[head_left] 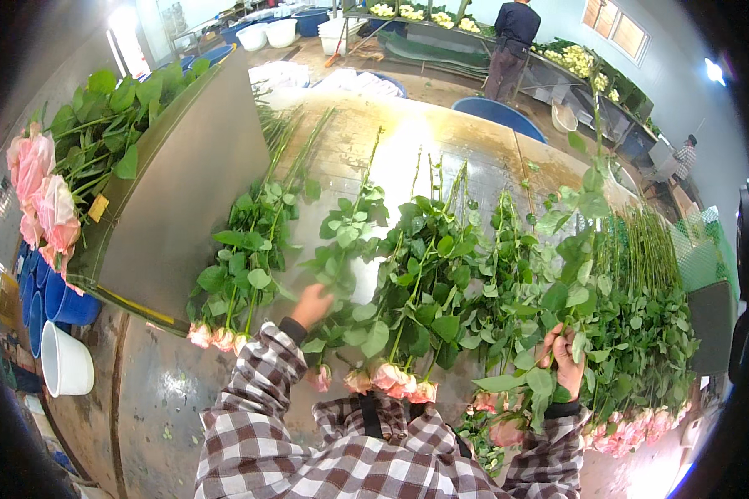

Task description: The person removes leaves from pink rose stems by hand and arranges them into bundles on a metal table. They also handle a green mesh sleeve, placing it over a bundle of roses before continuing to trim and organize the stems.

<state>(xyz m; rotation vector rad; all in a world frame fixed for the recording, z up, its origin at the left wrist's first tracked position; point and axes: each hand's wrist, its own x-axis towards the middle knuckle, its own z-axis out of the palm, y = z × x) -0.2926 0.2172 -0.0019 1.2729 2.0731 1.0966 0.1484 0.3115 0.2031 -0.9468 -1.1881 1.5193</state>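
Pink roses on long leafy stems lie in several bunches across a metal-topped table (362,165), blooms towards me. My right hand (563,360) is closed on the stem of a pink rose (507,430), whose leafy stem rises above the others. My left hand (313,305) is at the leaves of a thinner group of rose stems (347,234); leaves hide its fingertips, so I cannot tell whether it grips one. Left of it lies a small rose bunch (240,249), and between my hands a fuller rose bunch (427,280). A dense mass of roses (640,312) lies at the far right.
An upright metal panel (187,156) stands at the left, with more pink roses (53,187) behind it. Blue buckets (68,299) and a white bucket (67,360) are below it. Beyond the table are a blue tub (499,117) and a person (513,47) at a bench of pale roses.
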